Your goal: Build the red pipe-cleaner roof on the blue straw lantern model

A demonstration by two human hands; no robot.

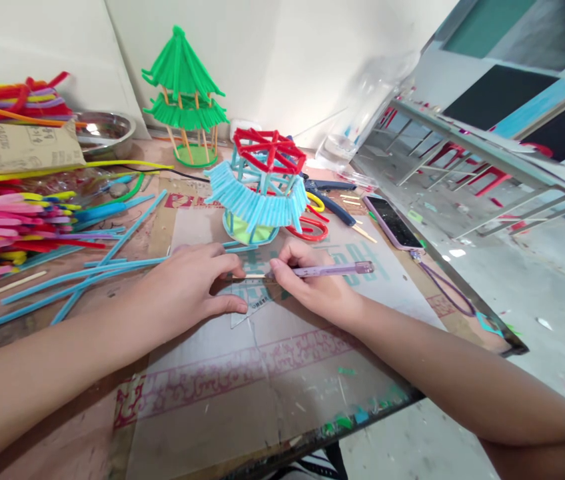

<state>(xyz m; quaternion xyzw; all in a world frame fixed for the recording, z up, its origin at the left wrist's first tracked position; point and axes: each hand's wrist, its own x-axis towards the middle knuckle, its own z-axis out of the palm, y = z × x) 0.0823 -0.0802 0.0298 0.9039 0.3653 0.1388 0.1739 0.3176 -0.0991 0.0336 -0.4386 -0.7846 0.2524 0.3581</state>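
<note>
My left hand (190,283) presses down on a clear plastic triangle ruler (248,303) that lies on the cardboard-covered table (242,400), fingers curled over its upper edge and a thin wooden stick (252,275). My right hand (312,283) grips a lilac pen (335,270), its tip meeting the stick at the ruler's edge. Just beyond both hands stands a pavilion model of light blue and red pipe cleaners (261,187). Long blue pipe cleaners (97,267) lie to the left of my left hand.
A green pavilion model (185,97) stands at the back. A heap of coloured pipe cleaners (10,227) and a steel bowl (105,130) fill the left. A phone (393,223), red-handled scissors (310,230) and blue pliers (330,200) lie on the right, near the table's edge.
</note>
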